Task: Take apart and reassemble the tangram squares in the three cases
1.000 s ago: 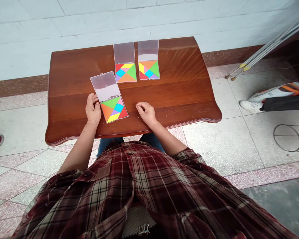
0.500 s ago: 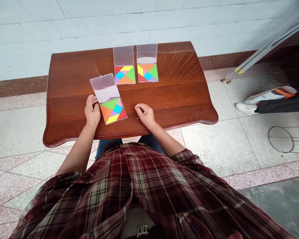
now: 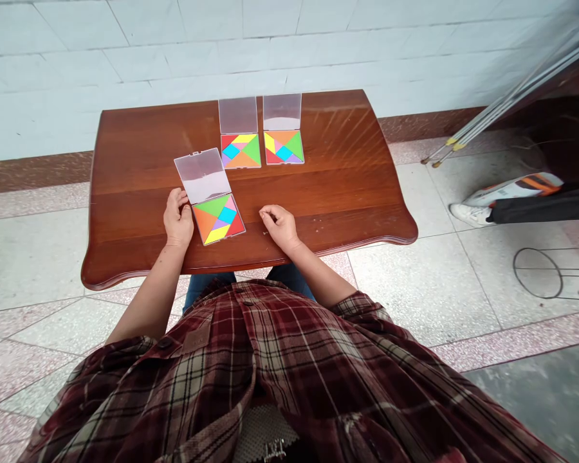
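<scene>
Three open clear plastic cases of coloured tangram pieces lie on a brown wooden table [image 3: 347,186]. The nearest case [image 3: 218,218] sits in front of me, its clear lid [image 3: 202,175] folded back. My left hand [image 3: 177,220] rests against the left edge of this case, fingers curled on the hinge side. My right hand [image 3: 280,225] lies on the bare wood to the right of the case, fingers loosely curled, touching nothing I can make out. Two more open cases, the far left case [image 3: 240,151] and the far right case [image 3: 284,146], lie side by side further back.
The table stands against a white tiled wall [image 3: 125,51]. Another person's white shoe [image 3: 468,213] and dark trouser leg [image 3: 545,209] lie on the floor at the right. Metal poles [image 3: 506,103] lean at the upper right. A wire ring [image 3: 538,273] sits on the tiles.
Both hands stay where they were on the table. The camera has tilted a little, so the table and cases sit lower in view.
</scene>
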Motion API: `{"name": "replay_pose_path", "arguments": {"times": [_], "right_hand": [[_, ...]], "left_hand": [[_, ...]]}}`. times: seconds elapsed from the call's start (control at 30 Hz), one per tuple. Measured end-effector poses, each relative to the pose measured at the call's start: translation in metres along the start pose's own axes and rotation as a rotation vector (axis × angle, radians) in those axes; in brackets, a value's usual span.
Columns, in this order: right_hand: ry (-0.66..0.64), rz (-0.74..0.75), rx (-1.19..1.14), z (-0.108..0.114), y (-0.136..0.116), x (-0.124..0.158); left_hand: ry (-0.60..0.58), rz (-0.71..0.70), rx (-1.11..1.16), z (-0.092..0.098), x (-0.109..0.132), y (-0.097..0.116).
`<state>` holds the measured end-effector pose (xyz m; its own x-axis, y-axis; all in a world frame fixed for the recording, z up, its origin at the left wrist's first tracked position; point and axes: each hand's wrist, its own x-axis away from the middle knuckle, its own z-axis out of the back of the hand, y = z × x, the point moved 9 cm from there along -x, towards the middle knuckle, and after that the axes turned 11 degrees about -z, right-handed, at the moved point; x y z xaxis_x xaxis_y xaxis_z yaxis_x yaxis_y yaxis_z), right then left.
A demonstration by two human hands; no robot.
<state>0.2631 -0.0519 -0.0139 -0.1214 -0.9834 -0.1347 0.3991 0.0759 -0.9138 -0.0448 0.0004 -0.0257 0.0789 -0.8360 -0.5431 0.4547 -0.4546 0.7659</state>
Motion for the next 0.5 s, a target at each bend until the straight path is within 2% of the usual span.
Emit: {"name": "replay_pose_path", "arguments": {"times": [0.5], "right_hand": [[-0.008,-0.007,0.014,0.0002,-0.0013,-0.0014]], "left_hand": [[0.005,-0.004,0.015,-0.0003,-0.001,-0.0002]]}}
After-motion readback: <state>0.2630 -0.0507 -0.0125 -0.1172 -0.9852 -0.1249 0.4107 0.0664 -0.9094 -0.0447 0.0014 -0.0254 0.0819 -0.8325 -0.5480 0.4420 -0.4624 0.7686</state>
